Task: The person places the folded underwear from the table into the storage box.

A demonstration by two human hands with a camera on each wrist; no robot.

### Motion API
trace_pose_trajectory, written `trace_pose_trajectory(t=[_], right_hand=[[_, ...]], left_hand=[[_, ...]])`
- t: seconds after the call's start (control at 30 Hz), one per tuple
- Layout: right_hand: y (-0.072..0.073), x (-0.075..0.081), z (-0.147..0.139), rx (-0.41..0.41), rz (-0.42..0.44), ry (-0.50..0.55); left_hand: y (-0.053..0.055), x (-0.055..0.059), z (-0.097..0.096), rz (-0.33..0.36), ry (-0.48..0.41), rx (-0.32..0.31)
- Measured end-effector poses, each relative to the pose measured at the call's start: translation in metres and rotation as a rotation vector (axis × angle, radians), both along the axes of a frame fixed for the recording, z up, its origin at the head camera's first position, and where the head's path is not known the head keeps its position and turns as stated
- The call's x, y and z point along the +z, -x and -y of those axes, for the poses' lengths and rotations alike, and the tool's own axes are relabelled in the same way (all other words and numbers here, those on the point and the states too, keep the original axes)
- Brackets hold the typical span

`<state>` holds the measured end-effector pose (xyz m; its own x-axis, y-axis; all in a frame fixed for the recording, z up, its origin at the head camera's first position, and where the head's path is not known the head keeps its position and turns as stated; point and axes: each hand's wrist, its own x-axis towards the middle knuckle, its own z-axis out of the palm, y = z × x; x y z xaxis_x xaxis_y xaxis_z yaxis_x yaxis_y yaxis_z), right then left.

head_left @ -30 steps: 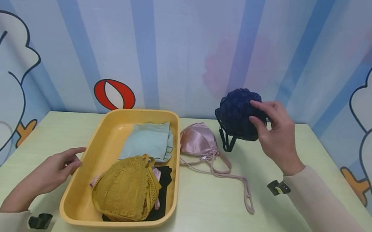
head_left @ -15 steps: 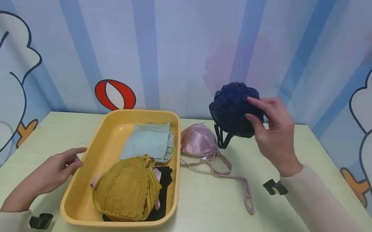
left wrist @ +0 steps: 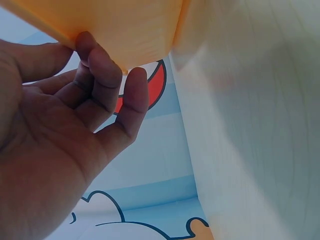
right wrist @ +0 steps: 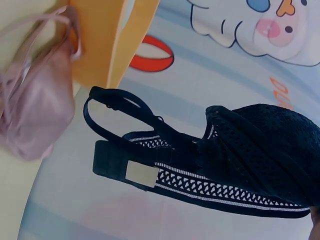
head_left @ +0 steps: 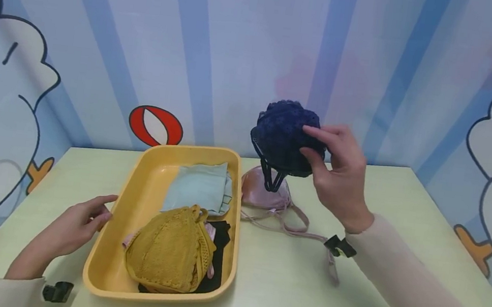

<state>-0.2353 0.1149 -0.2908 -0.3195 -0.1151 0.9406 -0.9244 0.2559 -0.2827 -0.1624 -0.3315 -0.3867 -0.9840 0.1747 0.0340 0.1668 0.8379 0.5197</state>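
Observation:
My right hand pinches a folded navy lace bra between thumb and fingers, raised above the table. Its straps and patterned band hang out in the right wrist view, where only a sliver of the hand shows. Behind and below it a pink satin bra lies on the table, partly covered from sight. My left hand touches the left rim of a yellow tray with its fingertips, fingers loosely bent. Inside the tray are a mustard bra and a folded pale blue garment.
Black fabric and bits of pink show under the mustard bra. Pink straps trail over the table right of the tray. A blue striped backdrop with cartoon figures stands along the table's far edge.
My right hand has carried the navy bra left and slightly up, so it now covers part of the pink bra. The left hand stays at the tray's rim.

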Motion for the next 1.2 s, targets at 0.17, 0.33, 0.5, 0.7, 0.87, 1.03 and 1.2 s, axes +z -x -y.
trace_pose_trajectory(t=[0.17,0.33,0.5,0.7,0.87,1.03,1.2], right_hand=[[0.005,-0.008,0.017,0.052,-0.022,0.015],[0.004,-0.011,0.037,0.109,-0.047,0.030],[0.007,-0.014,0.057,0.150,-0.055,0.019],[0.015,-0.028,0.077,0.145,-0.013,-0.030],[0.020,-0.036,0.090,0.144,0.040,-0.082],[0.019,-0.038,0.105,0.204,0.086,-0.102],[0.017,-0.044,0.120,0.250,0.122,-0.137]], left_hand=[[0.000,0.001,-0.002,0.002,0.000,0.002],[0.000,0.002,-0.003,-0.006,-0.006,-0.008],[0.000,0.002,-0.004,-0.014,-0.011,-0.013],[0.000,0.002,-0.006,-0.003,-0.021,-0.008],[-0.001,0.002,-0.007,-0.002,-0.020,-0.005],[-0.002,0.002,-0.007,-0.001,-0.019,-0.002],[-0.003,0.003,-0.008,-0.007,-0.017,-0.005]])
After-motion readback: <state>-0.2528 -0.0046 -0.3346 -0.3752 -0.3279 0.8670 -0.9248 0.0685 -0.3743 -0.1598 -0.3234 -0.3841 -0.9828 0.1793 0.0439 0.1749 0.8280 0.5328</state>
